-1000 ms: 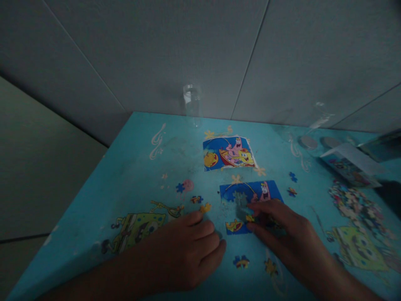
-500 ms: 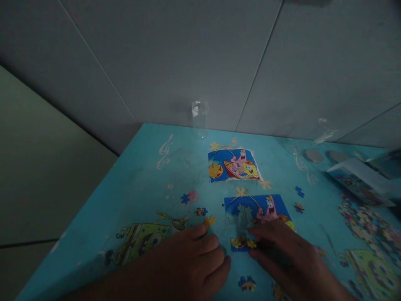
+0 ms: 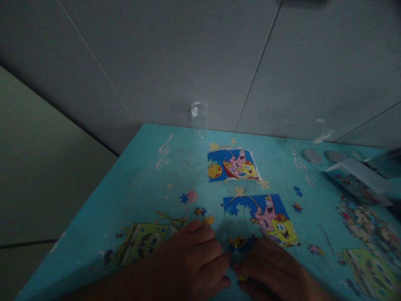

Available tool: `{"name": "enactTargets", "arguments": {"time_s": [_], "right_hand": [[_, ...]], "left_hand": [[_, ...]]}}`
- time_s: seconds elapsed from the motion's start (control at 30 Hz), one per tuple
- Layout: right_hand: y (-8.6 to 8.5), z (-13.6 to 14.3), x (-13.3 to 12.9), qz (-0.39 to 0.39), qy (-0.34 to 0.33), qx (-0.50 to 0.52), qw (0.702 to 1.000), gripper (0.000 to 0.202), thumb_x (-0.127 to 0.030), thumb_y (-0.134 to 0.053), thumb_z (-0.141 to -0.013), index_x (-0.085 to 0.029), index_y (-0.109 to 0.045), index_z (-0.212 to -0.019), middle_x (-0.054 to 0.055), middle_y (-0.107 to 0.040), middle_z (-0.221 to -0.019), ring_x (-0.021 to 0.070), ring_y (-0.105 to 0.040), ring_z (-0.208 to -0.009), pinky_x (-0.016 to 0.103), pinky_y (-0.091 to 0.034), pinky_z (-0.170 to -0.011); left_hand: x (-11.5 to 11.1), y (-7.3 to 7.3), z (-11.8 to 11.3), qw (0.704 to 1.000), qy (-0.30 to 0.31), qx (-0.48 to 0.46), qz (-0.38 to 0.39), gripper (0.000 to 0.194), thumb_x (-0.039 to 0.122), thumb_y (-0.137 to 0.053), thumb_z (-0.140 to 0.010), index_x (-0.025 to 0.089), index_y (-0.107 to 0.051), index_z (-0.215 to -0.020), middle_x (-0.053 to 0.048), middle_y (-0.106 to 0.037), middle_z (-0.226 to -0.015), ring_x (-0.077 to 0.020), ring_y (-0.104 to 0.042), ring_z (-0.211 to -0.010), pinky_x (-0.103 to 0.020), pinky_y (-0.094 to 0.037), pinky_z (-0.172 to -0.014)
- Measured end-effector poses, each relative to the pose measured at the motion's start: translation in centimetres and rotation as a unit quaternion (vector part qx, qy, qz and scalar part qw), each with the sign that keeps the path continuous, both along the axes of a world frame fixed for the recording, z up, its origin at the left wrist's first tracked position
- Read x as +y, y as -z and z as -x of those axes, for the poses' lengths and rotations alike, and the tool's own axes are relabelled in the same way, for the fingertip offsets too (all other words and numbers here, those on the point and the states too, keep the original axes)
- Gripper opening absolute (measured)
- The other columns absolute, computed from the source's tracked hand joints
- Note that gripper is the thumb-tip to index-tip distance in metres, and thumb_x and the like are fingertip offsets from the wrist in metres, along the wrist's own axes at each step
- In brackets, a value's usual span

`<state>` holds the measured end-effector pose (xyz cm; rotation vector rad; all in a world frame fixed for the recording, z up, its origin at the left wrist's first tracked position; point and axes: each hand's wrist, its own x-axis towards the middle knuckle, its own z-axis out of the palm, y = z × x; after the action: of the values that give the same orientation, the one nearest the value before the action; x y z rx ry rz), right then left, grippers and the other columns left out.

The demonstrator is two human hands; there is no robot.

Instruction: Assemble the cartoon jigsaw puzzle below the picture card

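A partly joined jigsaw (image 3: pixel 278 217) of a pink starfish and a yellow figure lies on the blue table, with a gap at its left and lower side. My right hand (image 3: pixel 271 267) is below it, its fingers bent round a small puzzle piece (image 3: pixel 242 278) at the fingertips. Just above those fingers lies another blue and yellow section (image 3: pixel 238 242). Curled, my left hand (image 3: pixel 202 257) rests on the table to the left; what it holds, if anything, is hidden. The printed reference picture (image 3: pixel 233 165) lies behind the jigsaw.
Loose pieces lie left (image 3: pixel 200 211) and right (image 3: pixel 297 207) of the jigsaw. A clear jar (image 3: pixel 199 121) stands near the wall. At the right are round lids (image 3: pixel 312 156), a folded printed sheet (image 3: pixel 357 182) and a heap of pieces (image 3: pixel 369 228).
My right hand has moved down and left, off the jigsaw, uncovering its lower right part. The piece below the jigsaw is now at my right fingertips. My left hand has barely moved.
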<state>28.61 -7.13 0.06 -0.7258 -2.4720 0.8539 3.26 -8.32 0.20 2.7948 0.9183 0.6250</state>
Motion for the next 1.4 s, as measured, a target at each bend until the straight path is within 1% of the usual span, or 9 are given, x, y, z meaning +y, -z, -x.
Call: {"name": "enactTargets", "arguments": {"time_s": [0.13, 0.3, 0.47, 0.63, 0.7, 0.77, 0.93, 1.07, 1.4], "right_hand": [[0.3, 0.5, -0.4, -0.009, -0.026, 0.028, 0.999, 0.011, -0.021, -0.057, -0.101, -0.023, -0.064, -0.108, 0.001, -0.073, -0.085, 0.0157, -0.065, -0.077, 0.034, -0.051, -0.069], [0.8, 0.8, -0.5, -0.034, -0.036, 0.05, 0.998, 0.01, -0.029, -0.057, -0.104, -0.024, -0.063, -0.11, -0.001, -0.074, -0.083, 0.0156, -0.066, -0.079, 0.036, -0.051, -0.075], [1.1, 1.0, -0.8, -0.066, -0.036, 0.052, 0.996, 0.005, -0.023, -0.06, -0.1, -0.023, -0.063, -0.104, -0.002, -0.071, -0.075, 0.0157, -0.063, -0.074, 0.036, -0.05, -0.076], [-0.9, 0.7, -0.6, -0.075, -0.035, 0.025, 0.996, 0.019, -0.031, -0.059, -0.102, -0.021, -0.064, -0.118, 0.001, -0.075, -0.087, 0.016, -0.066, -0.082, 0.034, -0.052, -0.079], [-1.6, -0.2, 0.5, -0.068, 0.021, 0.008, 0.997, 0.022, -0.029, -0.059, -0.101, -0.021, -0.064, -0.121, 0.003, -0.076, -0.097, 0.0176, -0.068, -0.089, 0.036, -0.053, -0.086], [-1.8, -1.8, 2.2, -0.069, 0.154, -0.007, 0.986, 0.021, -0.025, -0.054, -0.103, -0.023, -0.067, -0.119, 0.005, -0.076, -0.102, 0.0187, -0.069, -0.093, 0.037, -0.054, -0.088], [-0.1, -7.6, 7.9, -0.13, 0.413, -0.163, 0.886, 0.036, -0.037, -0.05, -0.101, -0.016, -0.071, -0.121, 0.014, -0.072, -0.107, 0.0278, -0.068, -0.095, 0.044, -0.053, -0.089], [1.5, -10.3, 10.2, -0.095, 0.449, -0.266, 0.848, 0.045, -0.044, -0.05, -0.099, -0.014, -0.072, -0.124, 0.018, -0.07, -0.114, 0.0305, -0.069, -0.093, 0.045, -0.053, -0.086], [0.9, -11.0, 10.7, -0.012, 0.46, -0.222, 0.859, 0.037, -0.041, -0.061, -0.091, -0.016, -0.076, -0.114, 0.011, -0.079, -0.099, 0.0294, -0.073, -0.085, 0.041, -0.054, -0.076]], "left_hand": [[-0.7, 0.0, -0.2, 0.993, 0.0, -0.032, 0.117, 0.019, 0.032, -0.067, -0.097, 0.021, -0.06, -0.084, 0.002, -0.064, -0.083, -0.0159, -0.055, -0.084, -0.031, -0.045, -0.083], [-1.3, 0.8, -0.2, 0.979, 0.013, -0.082, 0.186, 0.025, 0.03, -0.049, -0.106, 0.02, -0.062, -0.088, 0.001, -0.064, -0.087, -0.0154, -0.055, -0.086, -0.031, -0.045, -0.09], [-1.6, 1.8, -0.4, 0.969, 0.028, -0.123, 0.213, 0.025, 0.028, -0.047, -0.106, 0.02, -0.062, -0.088, 0.0, -0.063, -0.084, -0.0151, -0.055, -0.082, -0.031, -0.045, -0.088], [-1.5, 0.7, -0.3, 0.973, 0.001, -0.133, 0.191, 0.02, 0.018, -0.049, -0.102, 0.019, -0.06, -0.086, -0.001, -0.061, -0.082, -0.0153, -0.053, -0.081, -0.029, -0.045, -0.079], [-1.2, 0.1, 0.0, 0.978, 0.001, -0.125, 0.166, 0.018, 0.017, -0.049, -0.101, 0.019, -0.06, -0.087, -0.001, -0.061, -0.084, -0.0157, -0.053, -0.083, -0.03, -0.045, -0.083], [-0.8, -0.2, 0.2, 0.984, 0.007, -0.112, 0.14, 0.017, 0.016, -0.05, -0.1, 0.019, -0.06, -0.088, -0.001, -0.06, -0.085, -0.0162, -0.052, -0.083, -0.032, -0.045, -0.086], [-0.3, 0.9, 0.8, 0.996, 0.009, -0.051, 0.079, 0.016, 0.014, -0.05, -0.097, 0.018, -0.057, -0.083, -0.002, -0.056, -0.081, -0.0187, -0.048, -0.08, -0.039, -0.042, -0.086], [-0.2, 1.7, 1.0, 0.999, 0.005, -0.008, 0.046, 0.016, 0.016, -0.051, -0.098, 0.018, -0.056, -0.082, -0.002, -0.055, -0.081, -0.0199, -0.047, -0.082, -0.04, -0.041, -0.086], [0.4, 1.5, 0.5, 1.0, -0.022, 0.002, 0.011, 0.019, 0.022, -0.056, -0.099, 0.019, -0.059, -0.081, -0.001, -0.056, -0.08, -0.0192, -0.05, -0.082, -0.04, -0.042, -0.088]]}}
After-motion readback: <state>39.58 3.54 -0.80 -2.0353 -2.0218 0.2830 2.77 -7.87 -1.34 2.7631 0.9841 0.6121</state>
